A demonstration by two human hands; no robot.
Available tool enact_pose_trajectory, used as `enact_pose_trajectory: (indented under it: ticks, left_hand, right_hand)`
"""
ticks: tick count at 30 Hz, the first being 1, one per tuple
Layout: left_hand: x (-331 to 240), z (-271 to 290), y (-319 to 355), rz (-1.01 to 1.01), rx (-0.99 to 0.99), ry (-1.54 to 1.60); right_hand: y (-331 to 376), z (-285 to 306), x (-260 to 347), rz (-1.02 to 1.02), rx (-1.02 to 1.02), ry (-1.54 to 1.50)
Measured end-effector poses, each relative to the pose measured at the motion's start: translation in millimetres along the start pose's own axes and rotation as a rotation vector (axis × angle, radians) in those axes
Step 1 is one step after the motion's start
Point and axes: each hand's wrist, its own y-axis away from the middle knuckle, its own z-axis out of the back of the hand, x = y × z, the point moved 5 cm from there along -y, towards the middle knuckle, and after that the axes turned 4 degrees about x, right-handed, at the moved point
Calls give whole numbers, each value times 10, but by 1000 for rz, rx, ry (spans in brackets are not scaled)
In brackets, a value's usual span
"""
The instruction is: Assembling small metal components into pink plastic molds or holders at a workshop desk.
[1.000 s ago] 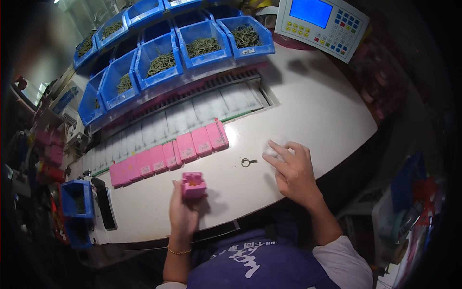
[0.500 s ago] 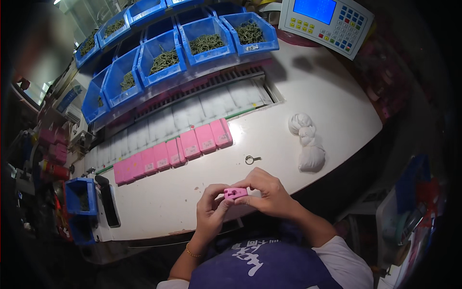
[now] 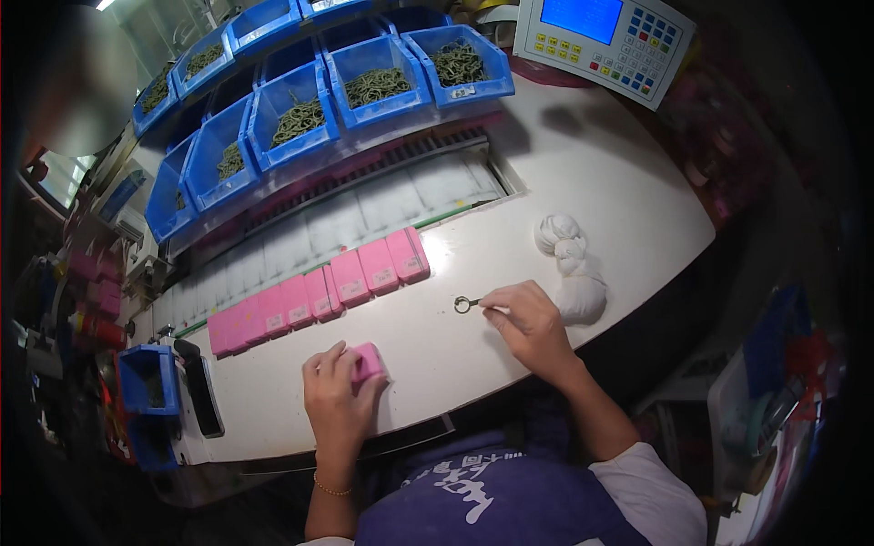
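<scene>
My left hand [image 3: 337,393] rests at the near edge of the white table, its fingers closed round a small pink block [image 3: 369,362]. Part of the block is hidden behind those fingers. To the right, my right hand [image 3: 530,326] pinches the short handle of a dark metal ring tool [image 3: 462,305], whose ring end lies on the tabletop. Beyond my left hand stands a slanting row of pink boxes [image 3: 347,277] with small pale labels.
A white knotted cloth bundle [image 3: 581,296] lies right of my right hand. Blue bins [image 3: 378,82] of green coiled pieces rise at the back, above pale slots [image 3: 364,207]. A keypad device [image 3: 605,41] stands far right; a black phone-like slab [image 3: 198,389] lies left.
My hands have parted. The left has carried the pink block left and down towards the tabletop; the right has let go of it and moved right to grip the ring tool.
</scene>
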Motion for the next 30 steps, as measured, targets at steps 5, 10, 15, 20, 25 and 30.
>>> enact_pose_trajectory:
  ticks: [5, 10, 15, 20, 25, 30]
  left_hand:
    - [-39, -120, -111, -2, 115, 108]
    - [-138, -130, -72, -41, 272, 785]
    - [-235, -76, -65, -149, 269, 773]
    - [-314, -29, -72, -253, 313, 658]
    - [-349, -27, -71, -283, 351, 656]
    - [-344, -55, -61, -259, 375, 692]
  right_hand:
    - [27, -201, 200, -337, 203, -371]
    - [61, -453, 436, -432, 393, -730]
    - [-46, -352, 523, -243, 394, -689]
    - [-79, -293, 527, -177, 399, -637]
    - [-69, -305, 489, -160, 411, -602]
    - [-69, -313, 450, -170, 463, -608]
